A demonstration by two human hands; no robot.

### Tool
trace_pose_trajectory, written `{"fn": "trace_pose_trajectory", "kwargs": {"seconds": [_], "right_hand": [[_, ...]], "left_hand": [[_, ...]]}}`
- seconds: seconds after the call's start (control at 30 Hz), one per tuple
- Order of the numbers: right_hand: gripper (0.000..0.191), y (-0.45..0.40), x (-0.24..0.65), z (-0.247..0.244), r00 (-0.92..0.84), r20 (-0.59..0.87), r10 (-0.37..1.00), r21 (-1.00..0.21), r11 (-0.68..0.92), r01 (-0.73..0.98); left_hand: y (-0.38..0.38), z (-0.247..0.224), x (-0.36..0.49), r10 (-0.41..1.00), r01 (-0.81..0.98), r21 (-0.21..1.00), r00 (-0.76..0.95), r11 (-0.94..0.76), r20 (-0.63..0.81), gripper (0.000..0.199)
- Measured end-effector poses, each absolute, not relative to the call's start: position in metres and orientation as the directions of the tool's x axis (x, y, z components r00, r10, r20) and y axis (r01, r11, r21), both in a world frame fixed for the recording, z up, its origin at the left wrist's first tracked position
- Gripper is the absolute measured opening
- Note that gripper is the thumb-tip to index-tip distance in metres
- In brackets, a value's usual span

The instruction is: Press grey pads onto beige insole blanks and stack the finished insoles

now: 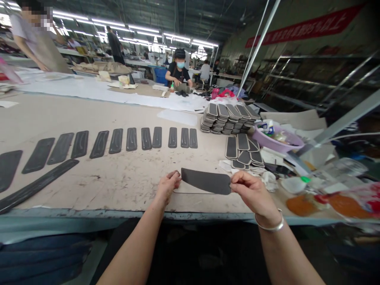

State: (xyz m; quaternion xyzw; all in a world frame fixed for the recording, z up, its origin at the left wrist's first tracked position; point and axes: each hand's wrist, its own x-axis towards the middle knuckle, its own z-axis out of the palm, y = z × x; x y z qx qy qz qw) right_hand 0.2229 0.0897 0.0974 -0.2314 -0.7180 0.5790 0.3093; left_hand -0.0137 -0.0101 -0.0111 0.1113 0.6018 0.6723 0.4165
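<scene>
A dark grey, rounded rectangular panel (206,181) is stretched between my hands just above the table's front part. My left hand (170,184) pinches its left end, and my right hand (246,187) grips the right end between thumb and fingers. Beneath it a pale piece (190,190) with a dark edge partly shows; the dark panel hides the rest. Farther back, a row of similar dark panels (131,139) with shiny streaks lies across the table. A long dark strip (38,184) lies at the left.
Neat stacks of light-edged dark pieces (224,118) stand at the right back, with a looser pile (244,152) nearer. Beyond are a purple basin (279,144), a clear bottle with a green cap (297,183) and a slanting metal pole (341,122). A co-worker (179,73) sits across the table.
</scene>
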Motion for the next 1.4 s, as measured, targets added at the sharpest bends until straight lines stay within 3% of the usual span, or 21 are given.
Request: {"fn": "trace_pose_trajectory", "kwargs": {"seconds": [0.37,0.87,1.03,1.23,1.4], "right_hand": [[0.013,0.093,0.246,0.100,-0.698,0.108,0.707,-0.986,-0.013,-0.166],[0.016,0.101,0.249,0.090,-0.694,0.054,0.718,-0.965,-0.140,-0.220],[0.015,0.106,0.244,0.085,-0.681,0.030,0.731,-0.968,-0.150,-0.203],[0.018,0.121,0.239,0.062,-0.628,-0.050,0.777,-0.957,-0.218,-0.193],[0.024,0.136,0.236,0.026,-0.456,-0.097,0.885,-0.995,-0.068,0.079]], "left_hand": [[-0.016,-0.004,-0.010,0.722,-0.375,0.909,-0.576,0.184,-0.384,0.044],[-0.013,-0.004,-0.003,0.815,-0.314,0.889,-0.378,0.333,-0.439,0.041],[-0.014,0.000,-0.006,0.772,-0.351,0.914,-0.517,0.204,-0.371,0.044],[-0.016,-0.004,-0.017,0.643,-0.244,0.941,-0.687,0.234,-0.338,0.048],[-0.017,-0.014,-0.029,0.628,0.027,0.951,-0.757,0.308,-0.182,0.042]]}}
